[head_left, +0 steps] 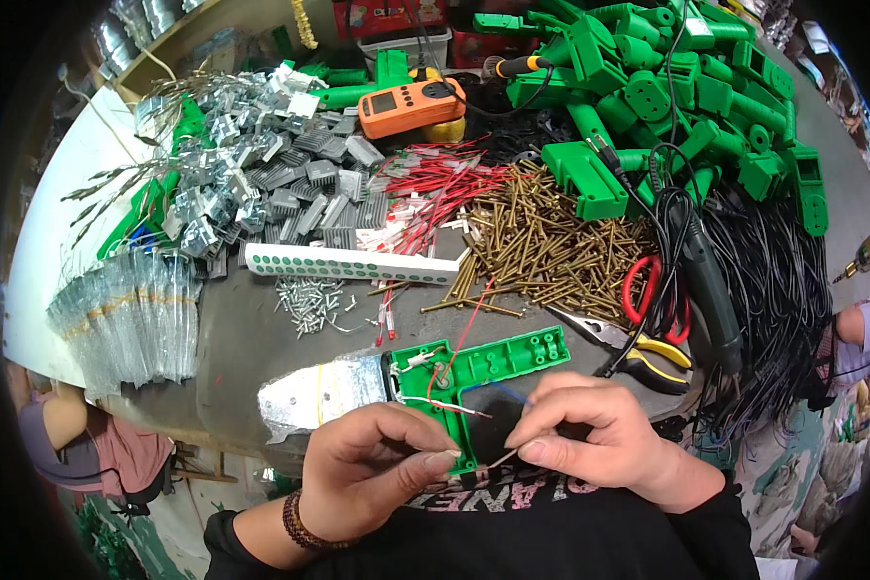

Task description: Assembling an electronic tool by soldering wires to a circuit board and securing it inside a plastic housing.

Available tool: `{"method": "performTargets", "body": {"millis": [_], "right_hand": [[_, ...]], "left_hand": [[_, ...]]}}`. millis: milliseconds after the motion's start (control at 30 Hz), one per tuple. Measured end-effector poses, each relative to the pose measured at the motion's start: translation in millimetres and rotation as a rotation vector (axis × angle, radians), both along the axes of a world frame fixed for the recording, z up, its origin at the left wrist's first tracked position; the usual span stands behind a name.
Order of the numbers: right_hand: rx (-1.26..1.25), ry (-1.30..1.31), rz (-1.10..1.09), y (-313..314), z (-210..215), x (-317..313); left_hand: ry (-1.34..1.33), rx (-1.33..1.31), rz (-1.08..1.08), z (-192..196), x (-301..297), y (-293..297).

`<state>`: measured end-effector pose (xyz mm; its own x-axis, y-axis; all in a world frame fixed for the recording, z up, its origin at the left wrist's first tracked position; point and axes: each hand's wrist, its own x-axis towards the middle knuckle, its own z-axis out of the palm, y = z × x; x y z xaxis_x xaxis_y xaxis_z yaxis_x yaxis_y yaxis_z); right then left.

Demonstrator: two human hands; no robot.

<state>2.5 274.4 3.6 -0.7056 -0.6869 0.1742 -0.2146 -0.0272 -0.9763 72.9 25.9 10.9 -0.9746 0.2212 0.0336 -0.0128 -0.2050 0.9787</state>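
In front of me lies an open green plastic housing half, shaped like a pistol grip, with a clear-wrapped metal barrel joined to its left side. Red and white wires run out of the housing. My left hand is closed in a pinch at the housing's lower end; what sits between thumb and finger is too small to name. Close by on the right, my right hand pinches a thin wire between thumb and forefinger. A blue wire passes near its knuckles.
Behind the housing are heaps of brass-coloured screws, small silver screws, red-wired indicator lights and grey finned blocks. Green housings pile up far right, near pliers, a soldering iron and black cables. An orange multimeter stands behind.
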Motion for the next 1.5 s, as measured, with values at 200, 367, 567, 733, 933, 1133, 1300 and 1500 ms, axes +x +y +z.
{"method": "performTargets", "body": {"millis": [200, 367, 567, 733, 933, 1133, 1300, 1500], "right_hand": [[0.01, 0.168, -0.18, -9, 1, 13], [0.038, 0.24, -0.181, -10, 5, 13], [0.072, 0.235, -0.224, -14, 4, 14], [0.021, 0.379, -0.25, -17, -3, 14], [0.041, 0.592, -0.097, -14, -5, 9], [0.008, 0.608, -0.025, -1, -16, 10], [-0.025, 0.108, -0.09, -4, -8, 22], [0.112, 0.097, 0.027, 1, -4, 12]], "left_hand": [[-0.1, 0.211, -0.056, -11, 1, 3], [-0.101, 0.176, -0.023, -11, 6, 3], [0.041, 0.013, 0.009, -12, 4, 3], [0.271, -0.305, 0.097, -13, 2, 10], [0.318, -0.401, 0.091, -5, 2, 7], [0.51, -0.412, 0.015, -13, 0, 12], [0.771, -0.514, 0.0, -20, -3, 17], [0.962, -1.112, 0.106, 3, 2, 6]]}}
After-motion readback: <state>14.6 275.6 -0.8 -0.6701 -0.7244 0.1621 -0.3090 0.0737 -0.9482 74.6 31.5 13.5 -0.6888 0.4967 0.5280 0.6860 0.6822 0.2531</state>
